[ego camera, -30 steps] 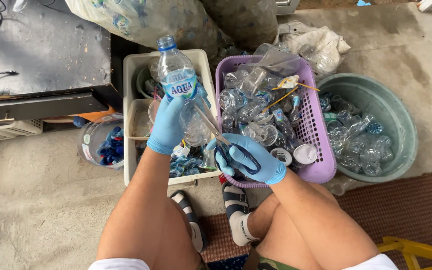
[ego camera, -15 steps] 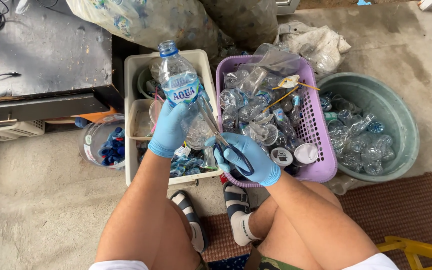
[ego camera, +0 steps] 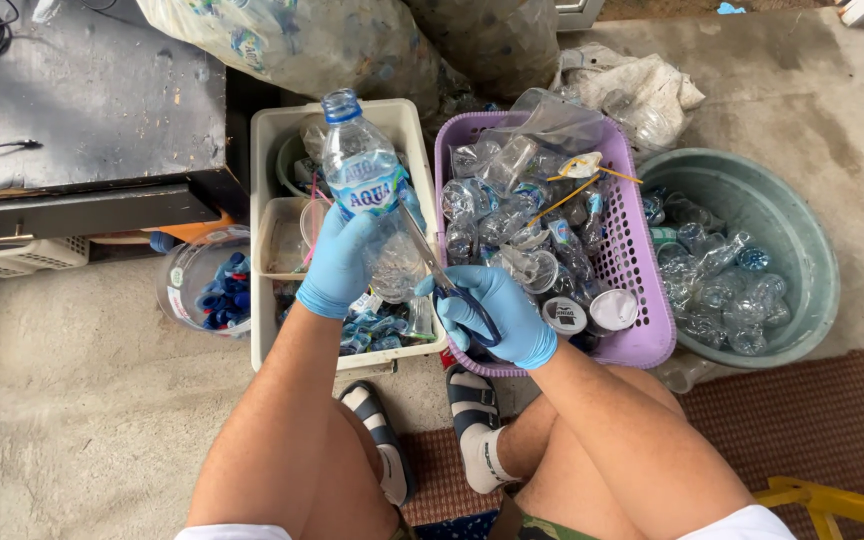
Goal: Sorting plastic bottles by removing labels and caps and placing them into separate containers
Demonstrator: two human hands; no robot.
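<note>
Over the crates: green tub (ego camera: pixel 802 250) far right, purple basket (ego camera: pixel 642 300) of crushed plastic in the middle, white crate (ego camera: pixel 262 200) left
Bottle: clear plastic water bottle (ego camera: pixel 367 200) above the white crate, long axis tilted, blue cap up and away, base toward the person
Left hand: left hand (ego camera: pixel 337 262), blue-gloved, wrapped round the bottle's lower half
Right hand: right hand (ego camera: pixel 497 315), gloved, closed on scissors (ego camera: pixel 442 275), just right of the bottle; blades slant up-left against its side

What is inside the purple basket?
The purple basket holds crushed clear plastic bottles, clear bags, round white lids and a yellow strap. Whatever lies beneath that pile is covered.
</note>
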